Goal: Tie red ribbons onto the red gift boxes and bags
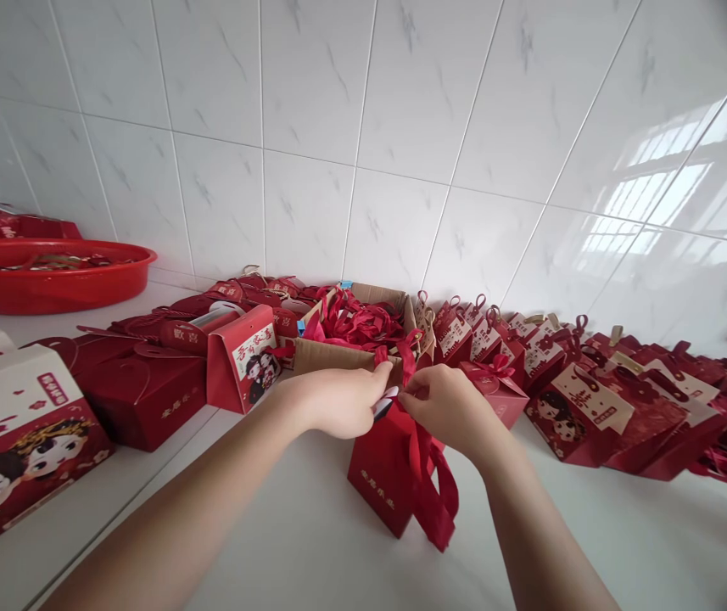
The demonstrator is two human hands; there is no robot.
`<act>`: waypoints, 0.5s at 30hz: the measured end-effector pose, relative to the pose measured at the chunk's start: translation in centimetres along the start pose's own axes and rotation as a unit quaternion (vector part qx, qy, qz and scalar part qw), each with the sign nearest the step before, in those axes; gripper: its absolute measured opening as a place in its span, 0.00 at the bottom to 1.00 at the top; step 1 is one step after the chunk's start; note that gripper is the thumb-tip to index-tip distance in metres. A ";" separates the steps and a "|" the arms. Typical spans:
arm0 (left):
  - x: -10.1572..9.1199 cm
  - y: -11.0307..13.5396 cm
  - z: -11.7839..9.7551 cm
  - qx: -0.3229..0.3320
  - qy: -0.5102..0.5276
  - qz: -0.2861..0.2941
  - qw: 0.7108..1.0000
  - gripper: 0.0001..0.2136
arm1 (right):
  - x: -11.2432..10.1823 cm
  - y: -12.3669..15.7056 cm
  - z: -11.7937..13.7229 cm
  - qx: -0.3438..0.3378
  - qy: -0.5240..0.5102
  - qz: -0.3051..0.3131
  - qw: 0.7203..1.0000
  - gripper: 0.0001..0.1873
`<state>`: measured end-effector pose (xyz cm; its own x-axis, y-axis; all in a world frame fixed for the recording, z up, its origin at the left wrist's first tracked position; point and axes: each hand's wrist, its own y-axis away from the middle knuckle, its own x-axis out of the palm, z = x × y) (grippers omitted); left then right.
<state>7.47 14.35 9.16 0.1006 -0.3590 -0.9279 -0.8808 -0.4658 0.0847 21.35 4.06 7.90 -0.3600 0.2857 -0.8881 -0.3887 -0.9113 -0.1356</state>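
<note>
A small red gift box [381, 475] stands on the white counter [312, 543] in the middle of the view. A red ribbon [430, 484] hangs from its top down its right side. My left hand [338, 399] is closed at the box top, pinching the ribbon and holding a small dark-and-white object I cannot make out. My right hand [449, 407] is closed too, pinching the ribbon from the right. Both hands meet over the box top.
A cardboard carton [331, 352] full of red ribbons sits just behind the box. Several red gift boxes [585, 407] lie at the right, more [147, 382] at the left. A red basin [51, 276] stands far left. A tiled wall [363, 127] closes the back.
</note>
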 end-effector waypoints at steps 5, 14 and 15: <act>-0.3 0.2 -0.7 -0.027 -0.067 0.063 0.995 0.34 | 0.4 -0.2 0.3 0.005 -0.001 0.000 1.000 0.09; -1.1 0.0 -0.7 -0.004 -0.057 0.086 0.995 0.12 | 0.8 -0.5 -0.1 0.002 0.000 0.010 1.000 0.08; -1.1 -0.1 -0.6 0.002 -0.059 0.084 0.995 0.12 | 0.8 -0.5 -0.1 0.002 0.000 0.010 1.000 0.07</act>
<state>7.72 14.31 10.36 -0.1035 -0.3335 -0.9370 -0.8821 -0.4045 0.2414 21.37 4.69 7.16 -0.3674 0.2674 -0.8908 -0.3854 -0.9155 -0.1159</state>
